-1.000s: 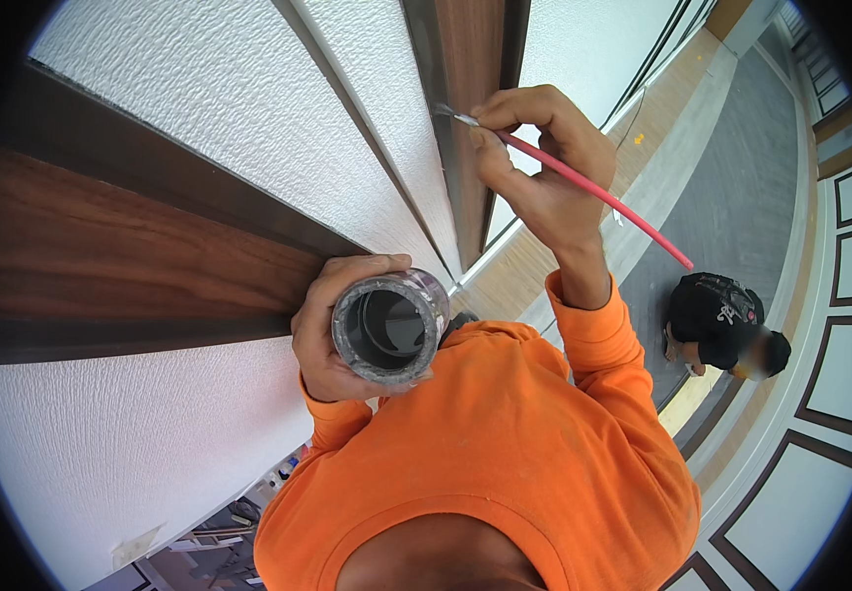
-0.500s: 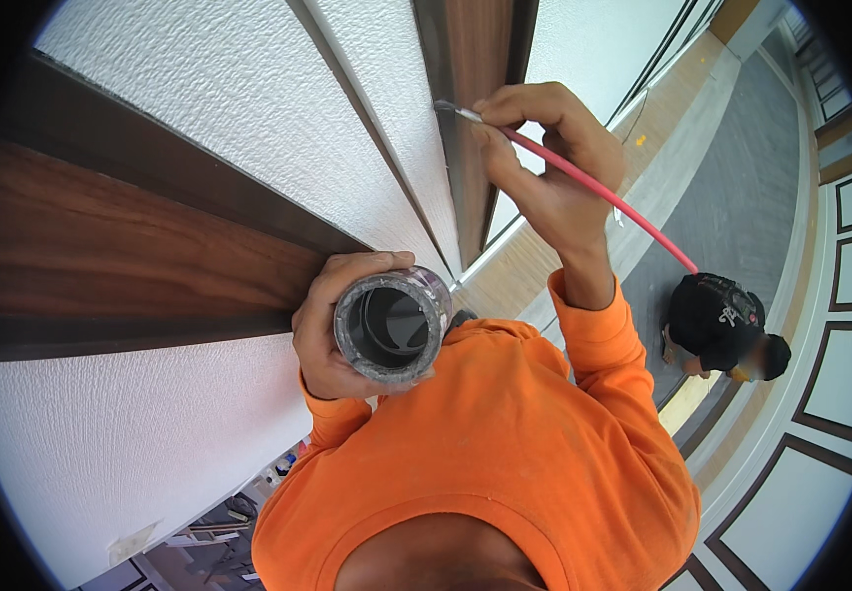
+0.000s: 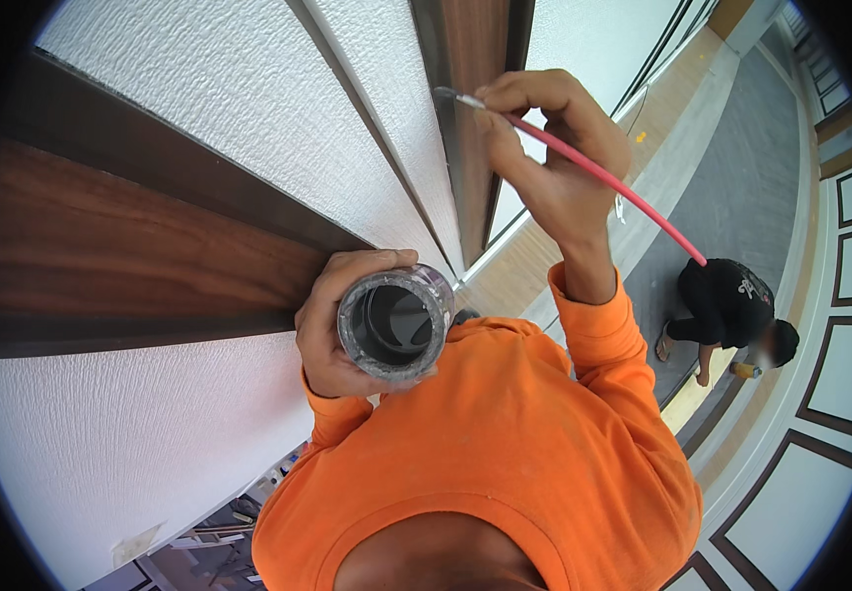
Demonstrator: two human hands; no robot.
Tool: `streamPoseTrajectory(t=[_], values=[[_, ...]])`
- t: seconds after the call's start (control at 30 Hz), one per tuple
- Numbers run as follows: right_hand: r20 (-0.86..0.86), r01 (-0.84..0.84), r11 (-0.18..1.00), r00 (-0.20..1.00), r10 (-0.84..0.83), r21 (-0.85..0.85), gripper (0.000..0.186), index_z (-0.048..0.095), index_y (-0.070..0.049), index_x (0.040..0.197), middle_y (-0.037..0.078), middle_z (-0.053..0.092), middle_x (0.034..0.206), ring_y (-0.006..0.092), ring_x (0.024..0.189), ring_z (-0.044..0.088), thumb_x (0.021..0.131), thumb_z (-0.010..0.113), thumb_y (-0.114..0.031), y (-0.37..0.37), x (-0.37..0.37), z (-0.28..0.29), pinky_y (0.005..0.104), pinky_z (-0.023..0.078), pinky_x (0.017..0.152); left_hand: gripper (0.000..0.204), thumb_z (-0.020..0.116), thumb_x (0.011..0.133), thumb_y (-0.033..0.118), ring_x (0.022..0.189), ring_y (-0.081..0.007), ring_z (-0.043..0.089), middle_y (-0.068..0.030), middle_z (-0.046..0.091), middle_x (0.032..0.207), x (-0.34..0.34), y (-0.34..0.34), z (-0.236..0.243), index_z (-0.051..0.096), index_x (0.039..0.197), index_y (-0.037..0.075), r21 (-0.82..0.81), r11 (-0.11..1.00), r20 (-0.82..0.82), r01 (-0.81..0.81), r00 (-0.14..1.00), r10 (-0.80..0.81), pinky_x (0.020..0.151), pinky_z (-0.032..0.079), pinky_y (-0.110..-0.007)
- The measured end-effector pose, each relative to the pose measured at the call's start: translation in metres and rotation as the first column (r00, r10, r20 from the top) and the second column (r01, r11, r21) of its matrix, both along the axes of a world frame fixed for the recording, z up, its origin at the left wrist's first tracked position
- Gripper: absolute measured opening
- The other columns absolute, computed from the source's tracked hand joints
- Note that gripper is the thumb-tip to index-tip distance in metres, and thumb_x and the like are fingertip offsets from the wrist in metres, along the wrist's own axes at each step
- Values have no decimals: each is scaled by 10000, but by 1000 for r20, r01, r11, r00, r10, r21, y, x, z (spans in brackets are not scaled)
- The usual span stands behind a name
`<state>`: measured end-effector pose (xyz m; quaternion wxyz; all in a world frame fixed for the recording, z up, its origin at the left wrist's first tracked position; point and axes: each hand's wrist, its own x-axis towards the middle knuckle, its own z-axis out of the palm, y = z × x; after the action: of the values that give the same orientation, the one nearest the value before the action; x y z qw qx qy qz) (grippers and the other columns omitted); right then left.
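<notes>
My right hand [image 3: 569, 172] is raised in front of the wall, its thumb and fingers pinching a thin paintbrush [image 3: 611, 179] low down, near the metal ferrule. The brush has a long red handle that slants back down to the right. Its tip is at the left edge of a dark trim strip [image 3: 457, 148], where the strip meets white textured wall; whether it touches cannot be told. Lower down, my left hand [image 3: 322, 330] wraps round the side of a small round paint can [image 3: 439, 286]. The can is open at the top, its rim smeared grey, with dark paint inside.
On the left, a wood-grain panel [image 3: 130, 246] with dark borders runs between white textured wall sections [image 3: 209, 108]. A co-worker in black [image 3: 726, 300] crouches on the grey floor [image 3: 712, 197] to the right. Tools and clutter [image 3: 234, 522] lie at the lower left.
My right hand and the brush have moved slightly up along the dark trim edge. The left hand and can have barely shifted. The co-worker has moved a little to the right.
</notes>
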<state>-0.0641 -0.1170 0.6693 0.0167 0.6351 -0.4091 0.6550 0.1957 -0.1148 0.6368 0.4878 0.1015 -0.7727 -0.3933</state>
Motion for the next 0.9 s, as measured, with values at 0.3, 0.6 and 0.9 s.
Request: streamPoseTrajectory(t=[0.3, 0.6, 0.9], values=[[179, -77, 997, 981, 72, 25, 161, 701, -5, 918, 63, 737, 894, 76, 712, 621, 776, 759, 42, 7, 2, -23, 215, 500, 645, 974, 1038, 529, 296, 1106, -304, 674, -246, 695, 1218, 2, 2, 3, 580, 1303, -80, -13, 1000, 18, -2, 1000, 2, 943, 538, -385], [223, -51, 991, 975, 22, 124, 158, 702, -32, 907, 48, 743, 879, 69, 703, 621, 769, 758, 20, 5, 11, -43, 218, 486, 624, 978, 1031, 543, 331, 1121, -319, 674, -257, 690, 1219, 6, 4, 3, 579, 1306, -82, -10, 1000, 21, 2, 1000, -2, 951, 540, -398], [235, -26, 991, 972, -6, 132, 157, 703, -41, 901, 46, 745, 878, 74, 705, 628, 765, 764, 10, 3, 7, -43, 212, 493, 630, 1012, 1030, 542, 359, 1143, -323, 672, -260, 673, 1242, 2, -1, 5, 565, 1321, -90, 9, 999, 25, 41, 999, -41, 963, 545, -395]])
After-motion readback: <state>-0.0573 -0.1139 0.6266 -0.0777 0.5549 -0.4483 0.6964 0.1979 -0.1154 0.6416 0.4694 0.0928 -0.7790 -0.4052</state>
